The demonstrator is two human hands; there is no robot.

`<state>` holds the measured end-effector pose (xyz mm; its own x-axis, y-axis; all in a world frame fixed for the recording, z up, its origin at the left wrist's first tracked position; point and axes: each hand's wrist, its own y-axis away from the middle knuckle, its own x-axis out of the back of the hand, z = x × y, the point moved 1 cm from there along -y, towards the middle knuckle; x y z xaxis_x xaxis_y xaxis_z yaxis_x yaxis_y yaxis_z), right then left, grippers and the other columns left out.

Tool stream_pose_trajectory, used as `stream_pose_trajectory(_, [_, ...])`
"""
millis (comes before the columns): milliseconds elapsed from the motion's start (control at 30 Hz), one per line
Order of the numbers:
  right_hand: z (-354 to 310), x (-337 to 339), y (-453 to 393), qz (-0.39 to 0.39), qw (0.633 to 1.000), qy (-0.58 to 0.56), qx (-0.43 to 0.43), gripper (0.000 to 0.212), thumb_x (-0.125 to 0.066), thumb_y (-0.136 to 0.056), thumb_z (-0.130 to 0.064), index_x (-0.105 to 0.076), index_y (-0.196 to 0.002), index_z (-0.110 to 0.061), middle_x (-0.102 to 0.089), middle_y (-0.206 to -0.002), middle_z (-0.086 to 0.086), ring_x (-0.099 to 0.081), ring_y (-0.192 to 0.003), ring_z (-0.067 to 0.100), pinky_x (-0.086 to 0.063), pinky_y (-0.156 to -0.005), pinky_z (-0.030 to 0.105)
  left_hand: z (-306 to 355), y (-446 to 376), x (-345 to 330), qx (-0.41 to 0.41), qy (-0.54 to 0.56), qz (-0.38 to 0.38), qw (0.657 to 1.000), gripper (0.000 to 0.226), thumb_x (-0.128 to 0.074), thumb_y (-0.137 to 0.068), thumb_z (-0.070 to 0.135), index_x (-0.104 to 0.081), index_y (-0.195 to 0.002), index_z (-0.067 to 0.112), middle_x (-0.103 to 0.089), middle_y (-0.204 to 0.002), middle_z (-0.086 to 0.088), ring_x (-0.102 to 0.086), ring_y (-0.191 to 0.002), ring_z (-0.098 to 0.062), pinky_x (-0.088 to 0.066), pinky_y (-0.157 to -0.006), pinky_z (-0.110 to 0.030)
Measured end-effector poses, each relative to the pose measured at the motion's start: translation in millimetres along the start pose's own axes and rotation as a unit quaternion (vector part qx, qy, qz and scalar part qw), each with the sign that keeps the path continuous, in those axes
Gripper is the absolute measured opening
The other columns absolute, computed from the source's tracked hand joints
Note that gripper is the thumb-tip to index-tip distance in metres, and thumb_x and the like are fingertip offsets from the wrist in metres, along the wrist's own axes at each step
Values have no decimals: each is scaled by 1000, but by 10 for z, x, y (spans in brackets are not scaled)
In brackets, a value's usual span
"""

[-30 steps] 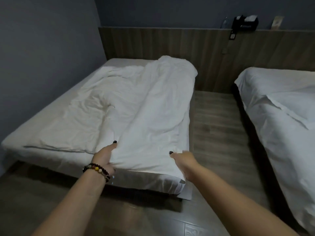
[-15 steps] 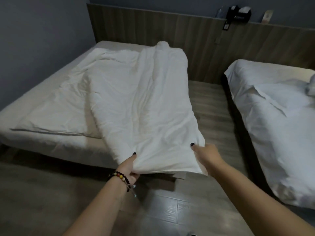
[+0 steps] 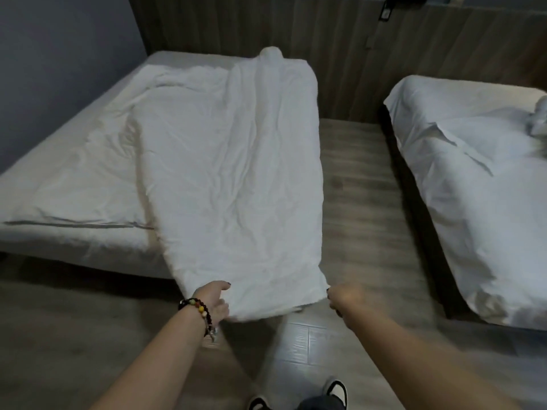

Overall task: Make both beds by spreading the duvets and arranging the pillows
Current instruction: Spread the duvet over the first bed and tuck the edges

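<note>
A white duvet, folded lengthwise, lies along the right half of the left bed, and its near end hangs out past the foot of the bed, above the floor. My left hand, with a bead bracelet on the wrist, grips the duvet's near left corner. My right hand, blurred by motion, holds the near right corner. The right bed carries a rumpled white duvet and a crumpled white bundle at the frame's right edge.
A strip of wood-look floor runs between the two beds. A wooden headboard panel spans the far wall, with a dark device hanging on it. A grey wall borders the left bed. My shoes show at the bottom.
Both hands have pulled the duvet's near end toward me, off the foot of the left bed and over the floor. The view has backed away and tilted down.
</note>
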<state>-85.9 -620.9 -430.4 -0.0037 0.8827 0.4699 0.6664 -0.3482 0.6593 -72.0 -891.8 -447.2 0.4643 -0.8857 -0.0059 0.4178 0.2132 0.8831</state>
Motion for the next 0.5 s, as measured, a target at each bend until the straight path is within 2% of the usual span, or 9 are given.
stream_pose_trajectory(67, [-68,-137,-39,-13,999,26,31,14,-54,-86,-8,-54,-100,-6,-58,-95,15,-56,-81,28,-48,-70,35,75,28,98,-46,-37,10,998,22,-60,-91,14,-45,-104,4,-48,-90,-13,-53,-81,-24,-48,-75,-34])
stream_pose_trajectory(167, [-357,-393,72,-54,992,61,98,41,-55,-79,-12,-49,-120,-7,-56,-99,12,-53,-80,24,-42,-63,26,224,71,309,-111,-105,18,988,34,-66,-85,21,-56,-110,2,-57,-111,-12,-55,-103,-25,-46,-93,-37])
stream_pose_trajectory(233, [-630,-558,313,-75,976,127,163,44,-55,-86,-16,-45,-129,-9,-60,-106,10,-54,-78,17,-41,-60,22,321,143,510,-168,-191,30,967,41,-67,-76,28,-60,-107,3,-63,-108,-11,-57,-104,-24,-46,-91,-34])
stream_pose_trajectory(267, [-749,-656,435,-86,961,169,200,42,-55,-90,-18,-44,-130,-10,-61,-111,10,-56,-82,16,-43,-64,22,361,206,619,-195,-236,38,951,45,-66,-73,32,-60,-108,5,-64,-107,-8,-57,-105,-23,-46,-91,-32])
stream_pose_trajectory(300, [-847,-766,523,-96,944,203,241,44,-54,-93,-21,-43,-133,-9,-61,-116,10,-58,-92,18,-46,-74,23,396,266,733,-216,-272,49,936,56,-65,-69,37,-58,-117,8,-63,-115,-6,-56,-110,-22,-45,-96,-33])
stream_pose_trajectory(367, [-988,-991,684,-120,907,253,313,50,-55,-95,-26,-39,-139,-10,-54,-131,11,-54,-116,23,-42,-95,28,453,441,939,-245,-320,72,912,72,-65,-70,41,-46,-134,15,-54,-135,-5,-50,-124,-21,-41,-105,-37])
stream_pose_trajectory(433, [-1068,-1214,779,-150,863,304,374,55,-54,-95,-30,-34,-144,-12,-45,-143,9,-45,-129,22,-35,-105,28,498,517,1136,-271,-358,89,889,71,-65,-83,35,-34,-145,17,-42,-146,-4,-41,-133,-21,-36,-110,-35])
stream_pose_trajectory(500, [-1140,-1414,839,-178,819,350,419,59,-52,-96,-32,-29,-147,-13,-37,-149,7,-37,-136,21,-30,-111,29,557,522,1300,-291,-386,110,868,69,-62,-88,32,-29,-147,18,-37,-149,-3,-38,-135,-20,-36,-109,-33])
